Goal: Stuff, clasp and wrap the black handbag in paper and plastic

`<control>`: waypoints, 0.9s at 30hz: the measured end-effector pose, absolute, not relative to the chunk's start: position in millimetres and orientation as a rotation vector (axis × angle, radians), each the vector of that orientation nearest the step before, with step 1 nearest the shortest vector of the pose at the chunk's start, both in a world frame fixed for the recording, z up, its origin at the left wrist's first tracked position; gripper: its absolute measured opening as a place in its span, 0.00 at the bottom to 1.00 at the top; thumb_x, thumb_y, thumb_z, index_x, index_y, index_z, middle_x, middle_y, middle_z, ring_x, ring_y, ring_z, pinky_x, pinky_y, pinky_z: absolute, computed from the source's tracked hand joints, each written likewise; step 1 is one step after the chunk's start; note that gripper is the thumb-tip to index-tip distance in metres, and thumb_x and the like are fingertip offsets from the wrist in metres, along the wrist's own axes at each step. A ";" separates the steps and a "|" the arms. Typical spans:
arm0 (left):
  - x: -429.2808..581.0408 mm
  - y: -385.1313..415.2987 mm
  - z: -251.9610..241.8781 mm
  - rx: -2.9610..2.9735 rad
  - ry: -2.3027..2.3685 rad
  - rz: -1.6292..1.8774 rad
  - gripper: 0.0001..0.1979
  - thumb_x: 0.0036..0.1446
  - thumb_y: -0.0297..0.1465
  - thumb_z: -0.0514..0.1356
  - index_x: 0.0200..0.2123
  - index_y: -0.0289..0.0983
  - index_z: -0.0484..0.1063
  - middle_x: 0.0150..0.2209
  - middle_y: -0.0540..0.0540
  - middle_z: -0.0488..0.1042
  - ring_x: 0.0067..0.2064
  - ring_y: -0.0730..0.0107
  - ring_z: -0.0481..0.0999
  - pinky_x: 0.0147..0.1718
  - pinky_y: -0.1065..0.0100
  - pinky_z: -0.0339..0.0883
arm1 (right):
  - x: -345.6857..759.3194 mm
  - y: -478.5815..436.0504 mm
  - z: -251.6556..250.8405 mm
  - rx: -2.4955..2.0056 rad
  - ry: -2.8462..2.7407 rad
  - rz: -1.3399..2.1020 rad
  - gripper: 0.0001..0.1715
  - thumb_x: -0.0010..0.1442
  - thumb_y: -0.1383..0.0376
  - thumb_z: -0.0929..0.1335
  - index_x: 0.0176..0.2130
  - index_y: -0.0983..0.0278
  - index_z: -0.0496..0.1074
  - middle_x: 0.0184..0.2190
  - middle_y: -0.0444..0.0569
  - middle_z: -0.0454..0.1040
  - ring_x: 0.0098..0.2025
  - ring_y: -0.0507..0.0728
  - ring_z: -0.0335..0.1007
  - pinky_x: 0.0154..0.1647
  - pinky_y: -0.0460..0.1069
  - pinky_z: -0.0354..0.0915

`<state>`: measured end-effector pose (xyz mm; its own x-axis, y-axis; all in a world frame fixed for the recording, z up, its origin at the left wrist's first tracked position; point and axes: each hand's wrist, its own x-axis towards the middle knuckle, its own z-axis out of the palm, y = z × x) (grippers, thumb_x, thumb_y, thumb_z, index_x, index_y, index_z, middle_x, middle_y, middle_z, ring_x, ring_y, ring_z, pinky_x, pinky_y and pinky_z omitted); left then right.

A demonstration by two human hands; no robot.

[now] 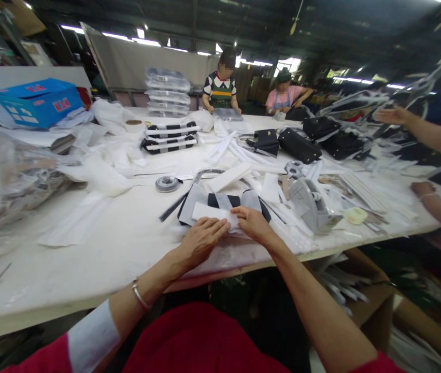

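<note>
A black bag (pixel 261 206) with pale grey wrapping lies on the worktable in front of me. Across its near side is a flat white strip (pixel 207 211), which may be foam or thick paper. My left hand (pixel 203 239) rests with fingers stretched flat on the strip's lower edge. At the strip's right end, my right hand (pixel 254 226) pinches its edge between thumb and fingers. Another white strip (pixel 230 177) lies on top of the bag's far part, beside dark straps. The bag's underside is hidden.
A grey tape dispenser (pixel 308 204) stands right of the bag; a coiled grey roll (pixel 167 183) lies left. Black bags (pixel 300 146), wrapped bundles (pixel 171 137) and a blue box (pixel 41 101) sit farther back. A co-worker's hand (pixel 422 189) is at the right; two people work opposite.
</note>
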<state>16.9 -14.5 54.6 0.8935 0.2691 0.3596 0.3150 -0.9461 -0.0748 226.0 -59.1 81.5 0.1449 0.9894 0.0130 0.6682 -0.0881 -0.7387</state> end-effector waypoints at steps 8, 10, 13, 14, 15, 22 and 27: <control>30.8 -16.7 53.9 -2.594 -0.488 -0.318 0.21 0.66 0.22 0.46 0.61 0.31 0.60 0.58 0.36 0.69 0.51 0.58 0.72 0.49 0.57 0.64 | 222.0 -55.2 83.9 -1.920 -1.547 0.585 0.16 0.57 0.73 0.66 0.44 0.63 0.77 0.39 0.49 0.82 0.44 0.56 0.79 0.49 0.48 0.70; 33.1 -14.4 53.4 -2.579 -0.485 -0.320 0.21 0.66 0.21 0.45 0.61 0.31 0.59 0.58 0.36 0.68 0.52 0.59 0.71 0.50 0.58 0.64 | 220.1 -53.2 86.4 -1.955 -1.536 0.558 0.15 0.57 0.72 0.67 0.43 0.63 0.78 0.38 0.49 0.82 0.44 0.57 0.79 0.49 0.49 0.69; 31.3 -11.4 53.5 -2.603 -0.449 -0.318 0.22 0.66 0.21 0.47 0.62 0.30 0.57 0.57 0.34 0.68 0.52 0.58 0.72 0.50 0.57 0.64 | 218.4 -50.4 90.0 -1.988 -1.528 0.545 0.15 0.56 0.73 0.67 0.42 0.64 0.78 0.36 0.51 0.82 0.43 0.58 0.79 0.48 0.51 0.69; 30.1 -10.5 53.9 -2.617 -0.439 -0.317 0.22 0.66 0.21 0.47 0.62 0.30 0.57 0.57 0.34 0.68 0.51 0.58 0.72 0.49 0.57 0.65 | 218.8 -50.1 91.2 -1.991 -1.533 0.550 0.15 0.55 0.73 0.67 0.41 0.65 0.78 0.36 0.52 0.82 0.42 0.59 0.79 0.48 0.51 0.69; 28.9 -9.7 54.2 -2.631 -0.431 -0.317 0.22 0.66 0.21 0.47 0.62 0.29 0.56 0.56 0.33 0.69 0.51 0.58 0.73 0.48 0.57 0.65 | 219.9 -50.4 92.5 -1.990 -1.543 0.559 0.15 0.55 0.73 0.67 0.42 0.65 0.78 0.36 0.51 0.82 0.42 0.58 0.79 0.48 0.51 0.69; 26.3 -3.3 50.1 -2.675 -0.409 -0.425 0.20 0.67 0.21 0.45 0.61 0.27 0.58 0.55 0.32 0.70 0.48 0.56 0.74 0.45 0.57 0.67 | 226.4 -69.9 101.1 -1.740 -1.928 0.740 0.26 0.52 0.67 0.72 0.52 0.64 0.71 0.50 0.53 0.77 0.51 0.60 0.75 0.52 0.51 0.68; 27.4 -3.0 45.1 -2.704 -0.424 -0.459 0.20 0.66 0.22 0.47 0.60 0.27 0.58 0.56 0.32 0.70 0.50 0.56 0.74 0.47 0.57 0.67 | 204.0 -82.8 85.8 -1.878 -2.352 0.000 0.23 0.53 0.75 0.69 0.50 0.68 0.68 0.49 0.60 0.75 0.53 0.64 0.70 0.58 0.58 0.63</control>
<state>27.4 -3.0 45.1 0.9019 0.2285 0.3665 0.3472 -0.8884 -0.3004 204.0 -82.8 85.8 -0.2159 0.9710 0.1030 0.9710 0.2246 -0.0818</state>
